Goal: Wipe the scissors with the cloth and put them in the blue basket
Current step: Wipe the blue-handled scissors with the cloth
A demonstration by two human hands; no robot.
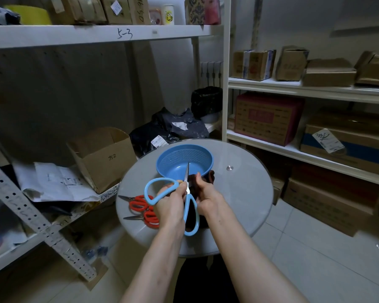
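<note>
Table (239, 193) holds the basket (184, 155). In front of the basket, the scissors (160, 179) point their tip over its rim. Left hand (169, 204) curls its fingers round one handle. Right hand (206, 193) pinches the cloth (211, 177) beside the blade. The wipe is best made from pivot to tip, along the flat side.

Basket (162, 159) behind the scissors (197, 215) — two more pairs (149, 215) lie left.
</note>
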